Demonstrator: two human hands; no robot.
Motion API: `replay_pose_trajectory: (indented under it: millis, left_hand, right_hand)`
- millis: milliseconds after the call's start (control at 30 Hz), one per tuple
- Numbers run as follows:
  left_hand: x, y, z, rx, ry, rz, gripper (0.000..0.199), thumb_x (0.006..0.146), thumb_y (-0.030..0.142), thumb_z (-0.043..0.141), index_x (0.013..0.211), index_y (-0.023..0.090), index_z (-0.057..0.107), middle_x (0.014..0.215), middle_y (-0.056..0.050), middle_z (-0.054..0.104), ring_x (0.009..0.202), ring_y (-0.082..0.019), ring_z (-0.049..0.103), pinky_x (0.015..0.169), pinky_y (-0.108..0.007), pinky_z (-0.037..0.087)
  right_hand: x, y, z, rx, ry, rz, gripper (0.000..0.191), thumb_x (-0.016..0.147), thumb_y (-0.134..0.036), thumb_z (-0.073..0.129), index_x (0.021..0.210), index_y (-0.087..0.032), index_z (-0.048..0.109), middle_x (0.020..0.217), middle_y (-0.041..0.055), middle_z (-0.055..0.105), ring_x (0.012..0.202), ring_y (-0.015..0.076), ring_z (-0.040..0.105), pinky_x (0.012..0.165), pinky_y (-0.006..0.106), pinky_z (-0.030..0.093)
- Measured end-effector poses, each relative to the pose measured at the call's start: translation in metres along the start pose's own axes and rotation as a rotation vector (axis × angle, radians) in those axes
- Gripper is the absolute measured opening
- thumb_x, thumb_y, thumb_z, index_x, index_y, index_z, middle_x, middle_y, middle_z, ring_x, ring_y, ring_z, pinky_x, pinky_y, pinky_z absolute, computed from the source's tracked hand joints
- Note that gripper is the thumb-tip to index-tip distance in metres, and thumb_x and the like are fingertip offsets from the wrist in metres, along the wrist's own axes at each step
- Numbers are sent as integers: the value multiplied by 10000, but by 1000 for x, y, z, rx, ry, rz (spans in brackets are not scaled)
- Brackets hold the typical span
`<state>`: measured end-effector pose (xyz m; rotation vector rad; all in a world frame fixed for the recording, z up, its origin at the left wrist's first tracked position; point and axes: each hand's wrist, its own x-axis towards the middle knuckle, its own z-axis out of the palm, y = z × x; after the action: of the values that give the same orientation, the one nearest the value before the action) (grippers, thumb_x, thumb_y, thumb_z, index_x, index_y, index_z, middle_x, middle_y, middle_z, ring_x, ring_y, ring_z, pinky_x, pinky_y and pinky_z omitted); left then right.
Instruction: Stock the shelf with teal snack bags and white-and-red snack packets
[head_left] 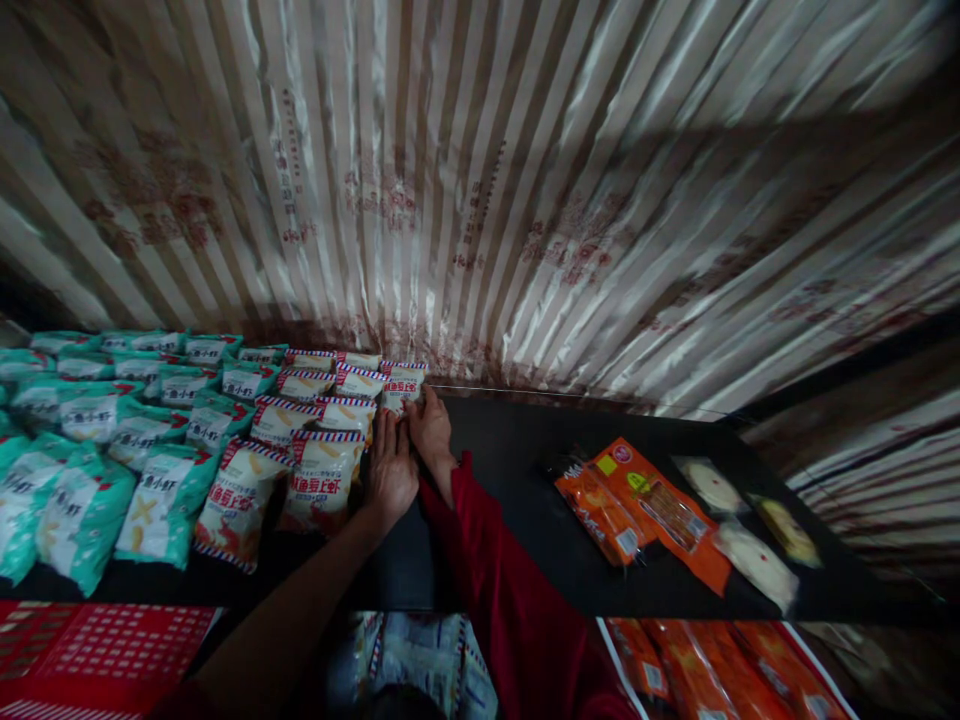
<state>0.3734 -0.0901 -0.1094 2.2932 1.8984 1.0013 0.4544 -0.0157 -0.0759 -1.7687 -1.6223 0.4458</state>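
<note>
A white snack bag with red lettering and a red-and-blue striped edge [405,378] stands at the back right end of a row of like bags. My right hand [433,428] has its fingers closed on this bag's right side. Just left of it, my left hand [391,468] lies with fingers stretched out at the bag's lower part, beside the neighbouring bags. Its fingertips partly overlap the bag, and the thumb is hidden. More striped snack bags [321,478] are lined up directly left of my hands.
Rows of teal snack bags [157,500] fill the left side of the black table [495,480]. Orange packets [660,500] and pale round packs [757,565] lie right. In front are a red basket [127,640], bagged snacks [420,650] and an orange-filled box [697,665]. Striped sheeting [465,200] hangs behind.
</note>
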Motion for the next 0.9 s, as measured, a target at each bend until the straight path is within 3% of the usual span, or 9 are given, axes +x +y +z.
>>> replay_pose_trajectory:
  millis: [133,333,533,667,900]
  left_hand:
    - [0,1,0,-2,11,-5,496,855,129,400,1346,62,418,1510,-179,281,1427,-306,53,1133,-506,266]
    - [0,2,-1,7,-7,-21,520,844,114,404,1357,28,395,1512,-199,261,1425,-313,66,1135,-492,269]
    - [0,1,0,11,-12,-25,553,822,75,386,1372,33,370,1512,-197,259,1424,-306,58,1139,-500,255]
    - [0,0,1,16,-27,-33,562,811,71,387,1369,7,365,1504,-216,259,1422,-307,59,1134,-504,260]
    - [1,1,0,24,-22,-25,558,808,58,377,1363,2,379,1510,-214,242,1420,-308,69,1137,-502,253]
  right_hand:
    - [-2,4,4,79,-5,-63,442,863,-245,513,1294,-149,506,1191,123,629,1092,212,578,947,316,429]
    - [0,6,7,113,-40,-51,459,855,-219,515,1312,-177,494,1093,82,682,962,185,634,881,293,464]
    - [-4,5,8,64,11,-72,476,856,-224,512,1325,-148,488,1177,124,639,1053,215,587,939,332,428]
    - [-4,4,7,53,-38,-90,452,862,-217,500,1312,-166,508,1130,100,666,990,200,609,909,308,435]
    - [-6,6,7,52,-8,-81,484,852,-239,508,1328,-158,477,1001,77,696,925,196,628,856,302,458]
